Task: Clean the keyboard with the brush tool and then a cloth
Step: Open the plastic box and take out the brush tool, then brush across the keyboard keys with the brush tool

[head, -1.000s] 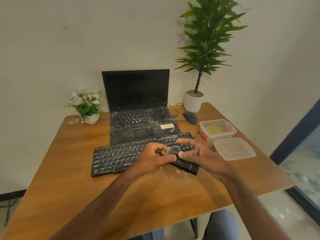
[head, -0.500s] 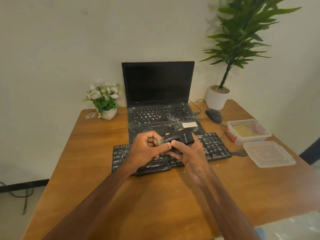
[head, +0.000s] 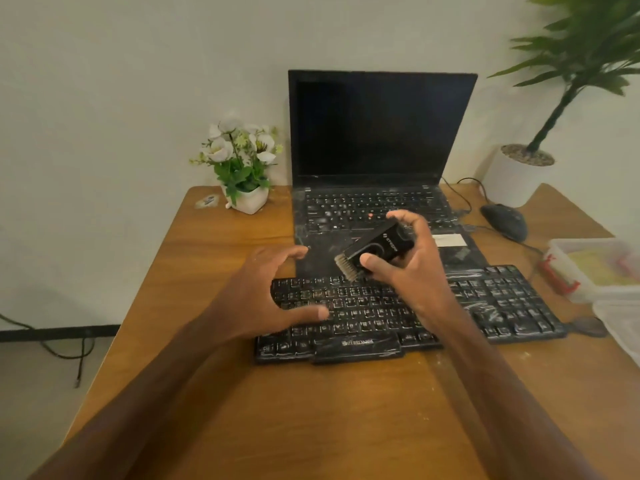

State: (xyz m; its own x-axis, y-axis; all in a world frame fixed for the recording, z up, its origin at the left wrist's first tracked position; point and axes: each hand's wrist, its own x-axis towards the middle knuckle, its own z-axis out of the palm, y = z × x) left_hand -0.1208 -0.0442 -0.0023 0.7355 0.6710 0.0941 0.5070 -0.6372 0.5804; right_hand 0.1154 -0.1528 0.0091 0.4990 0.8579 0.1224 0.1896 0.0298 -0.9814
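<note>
The person's right hand (head: 412,268) holds a black brush tool (head: 377,249) above the far edge of the keyboard (head: 408,313), thumb on its near side and fingers (head: 403,218) curled over the far side. The tool tilts so its pale bristles point down and to the left, their tips just over the top row of keys; whether they touch the keys cannot be told. The left hand (head: 266,292) hovers over the left end of the keyboard with its fingers spread wide and loosely bent, holding nothing.

The black keyboard lies across the middle of the wooden table (head: 214,393), streaked with pale dust. Just behind it stands an open laptop (head: 377,150) with a dark screen and a dusty palm rest. A small white pot of white flowers (head: 242,168) sits at the far left of the table. At the far right stand a tall green plant (head: 571,74) in a white pot and a dark mouse (head: 505,221) with its cable. At the right edge sits a clear plastic box (head: 588,268) with something yellowish inside, and its lid (head: 620,323) lies nearer.
</note>
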